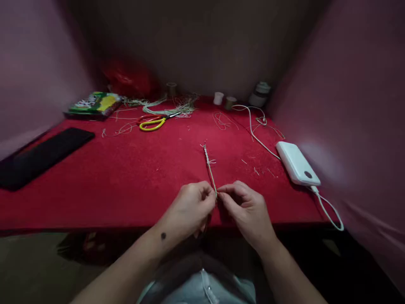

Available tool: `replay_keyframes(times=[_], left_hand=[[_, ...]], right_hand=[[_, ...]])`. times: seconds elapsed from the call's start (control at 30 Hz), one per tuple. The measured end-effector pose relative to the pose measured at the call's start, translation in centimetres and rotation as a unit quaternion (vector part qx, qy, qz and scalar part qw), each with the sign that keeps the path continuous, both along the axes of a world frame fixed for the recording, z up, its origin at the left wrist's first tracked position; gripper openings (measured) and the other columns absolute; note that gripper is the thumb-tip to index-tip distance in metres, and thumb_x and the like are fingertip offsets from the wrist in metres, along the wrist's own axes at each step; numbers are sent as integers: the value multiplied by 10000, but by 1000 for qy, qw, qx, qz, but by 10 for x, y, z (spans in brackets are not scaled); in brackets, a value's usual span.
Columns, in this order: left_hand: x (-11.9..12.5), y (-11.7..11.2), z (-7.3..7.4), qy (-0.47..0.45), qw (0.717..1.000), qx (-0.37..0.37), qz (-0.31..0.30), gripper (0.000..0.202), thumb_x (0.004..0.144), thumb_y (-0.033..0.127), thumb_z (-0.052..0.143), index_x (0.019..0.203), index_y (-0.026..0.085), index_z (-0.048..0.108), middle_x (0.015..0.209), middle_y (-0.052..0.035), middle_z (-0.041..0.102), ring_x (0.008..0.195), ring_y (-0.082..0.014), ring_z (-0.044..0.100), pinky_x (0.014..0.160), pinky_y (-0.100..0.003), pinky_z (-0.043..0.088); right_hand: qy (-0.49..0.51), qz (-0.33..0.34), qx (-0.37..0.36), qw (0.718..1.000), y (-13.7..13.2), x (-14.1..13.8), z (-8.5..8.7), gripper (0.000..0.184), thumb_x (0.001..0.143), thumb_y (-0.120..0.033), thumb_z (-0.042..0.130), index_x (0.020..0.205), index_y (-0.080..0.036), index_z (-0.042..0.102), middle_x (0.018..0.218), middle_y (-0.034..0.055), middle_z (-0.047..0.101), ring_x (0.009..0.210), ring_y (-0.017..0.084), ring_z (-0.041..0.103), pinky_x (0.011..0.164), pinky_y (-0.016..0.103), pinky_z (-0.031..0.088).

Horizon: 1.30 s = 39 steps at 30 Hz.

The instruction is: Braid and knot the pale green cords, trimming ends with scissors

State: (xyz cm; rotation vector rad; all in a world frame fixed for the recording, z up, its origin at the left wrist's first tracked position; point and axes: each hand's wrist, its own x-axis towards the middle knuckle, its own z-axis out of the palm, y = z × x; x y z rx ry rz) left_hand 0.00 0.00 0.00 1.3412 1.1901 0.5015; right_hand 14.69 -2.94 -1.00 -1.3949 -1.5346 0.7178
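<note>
A thin pale cord, knotted or braided along its far part, lies on the red cloth and runs toward me. My left hand is closed, pinching the cord's near end between thumb and forefinger. Just to the right, my right hand has thumb and forefinger pressed together at the same spot. What sits between those right fingertips is too small to make out clearly; it looks like a fine strand coming off the cord. Short loose ends stick out partway along the cord.
On the red-covered table lie yellow-and-red-handled scissors, a cord bundle, a green packet and a black flat object. Thread spools stand behind. A white power bank with a cable is at right, near the pink wall.
</note>
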Motion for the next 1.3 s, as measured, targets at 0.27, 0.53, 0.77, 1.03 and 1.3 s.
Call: replay_keyframes(times=[0.27,0.53,0.77,1.03,1.3], left_hand=[[-4,-5,3,7,1000,24,-6,218,863,291,428,669,199,468,344,87,420,249,-67,371,242,-141,260],[-8,-4,2,-3,1000,10,1,234,871,319,435,670,203,466,337,94,413,241,-71,360,242,-154,274],[-11,-5,3,-20,1000,-6,-1,225,866,316,455,672,202,466,341,99,409,240,-66,352,243,-150,267],[-13,-6,3,-29,1000,-5,-4,226,865,320,464,674,200,478,350,98,417,243,-62,360,249,-144,254],[-13,-5,3,-31,999,0,-7,220,865,317,464,676,204,474,365,92,433,247,-69,378,248,-148,259]], right_hand=[[88,25,-149,985,11,-4,6,80,757,-195,593,804,-139,624,608,-19,557,453,67,468,428,194,382],[141,89,-290,942,29,1,27,127,758,-170,597,874,-117,595,524,-59,515,362,39,402,327,158,276],[132,109,-252,953,16,10,21,226,719,-196,660,922,-108,612,661,-10,590,495,64,498,449,190,392],[6,126,-145,981,10,7,14,70,766,-132,598,798,-135,660,712,9,612,576,79,518,544,208,414],[-55,129,-84,987,10,6,16,89,779,-103,590,730,-135,657,706,13,595,667,106,548,635,230,419]])
